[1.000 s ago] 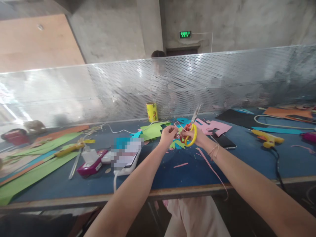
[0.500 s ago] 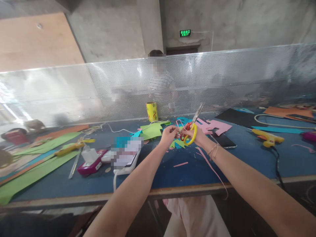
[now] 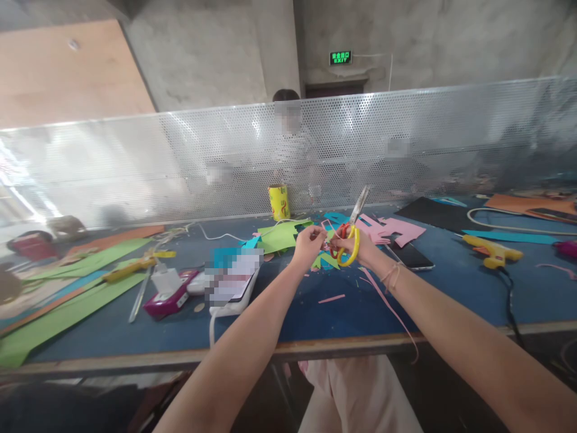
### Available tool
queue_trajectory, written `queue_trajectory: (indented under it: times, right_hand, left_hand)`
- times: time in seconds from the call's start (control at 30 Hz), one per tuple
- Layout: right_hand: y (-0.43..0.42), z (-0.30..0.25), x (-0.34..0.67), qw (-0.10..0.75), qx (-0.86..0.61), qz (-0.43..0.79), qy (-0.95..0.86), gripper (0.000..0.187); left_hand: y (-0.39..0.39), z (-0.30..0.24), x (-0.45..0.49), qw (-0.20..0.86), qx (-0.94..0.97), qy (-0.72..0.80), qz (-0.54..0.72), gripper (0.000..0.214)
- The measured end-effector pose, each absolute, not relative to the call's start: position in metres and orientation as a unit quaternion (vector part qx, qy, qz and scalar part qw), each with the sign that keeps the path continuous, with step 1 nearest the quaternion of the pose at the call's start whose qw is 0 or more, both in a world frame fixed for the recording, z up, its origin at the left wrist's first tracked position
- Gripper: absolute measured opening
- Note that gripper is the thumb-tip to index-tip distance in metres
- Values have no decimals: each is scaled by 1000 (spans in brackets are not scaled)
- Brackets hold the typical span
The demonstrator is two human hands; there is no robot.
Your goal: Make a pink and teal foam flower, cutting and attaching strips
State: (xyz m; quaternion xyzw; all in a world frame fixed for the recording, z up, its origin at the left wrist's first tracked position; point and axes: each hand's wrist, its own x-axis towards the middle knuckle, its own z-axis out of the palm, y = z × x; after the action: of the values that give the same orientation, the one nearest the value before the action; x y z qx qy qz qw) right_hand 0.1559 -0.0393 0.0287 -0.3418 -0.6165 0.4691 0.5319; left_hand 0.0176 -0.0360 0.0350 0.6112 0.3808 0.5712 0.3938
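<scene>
Left hand [image 3: 310, 245]: thumb and fingertips pinched together, apparently on a small pink paper piece [image 3: 326, 223]; too small to be sure. Right hand [image 3: 360, 245]: fingers curled round metal-bladed scissors with red and yellow loop handles [image 3: 354, 228], blades pointing away from the wearer and looking about closed. Right fingertips nearly meet the left ones; can't tell whether they grip paper too. Scissors probably tucked there so they're handy while the fingertips do fine work, blades clear of the left hand. Paper piece sits between the hands, above a pile of green and blue scraps [image 3: 325, 262] on the blue-topped table [image 3: 311, 322], likely kept close for easy reach. Cut-out pink paper sheet [image 3: 406, 230] just beyond the right hand, partly over a black phone [image 3: 412, 257]; notched light-green paper sheet [image 3: 282, 237] beyond the left. Long narrow pink strip [image 3: 391, 310] droops over the near edge. Yellow glue gun [image 3: 493, 250] lies off right, presumably parked out of the work spot.
</scene>
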Motion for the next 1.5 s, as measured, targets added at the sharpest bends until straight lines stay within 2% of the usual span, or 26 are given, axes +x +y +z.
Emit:
queue_trajectory:
  times: [0.37,0.47,0.57,0.67,0.97,1.07,1.23,1.5]
  right_hand:
    - [-32,24,159,528,-352,463,-619,31]
    - [-33,27,164,509,-394,419,-641,29]
    - [-32,30,171,496,-450,308,-676,32]
    - [-33,32,174,480,-444,209,-727,34]
    - [-46,28,168,371,-442,202,-791,25]
    - [-47,28,167,327,-489,140,-797,27]
    - [-52,33,160,305,-538,40,-785,33]
    - [-57,36,157,282,-588,-26,-758,42]
  left_hand:
    - [-35,36,15,371,616,396,571,11]
    - [-34,38,11,351,595,413,593,9]
    - [-32,40,5,323,565,425,630,8]
    - [-30,41,-1,286,552,431,654,11]
    - [-29,41,-4,253,514,427,700,14]
    - [-28,39,-1,283,509,402,707,12]
    - [-25,36,7,388,484,338,708,9]
    - [-29,37,10,433,474,313,700,6]
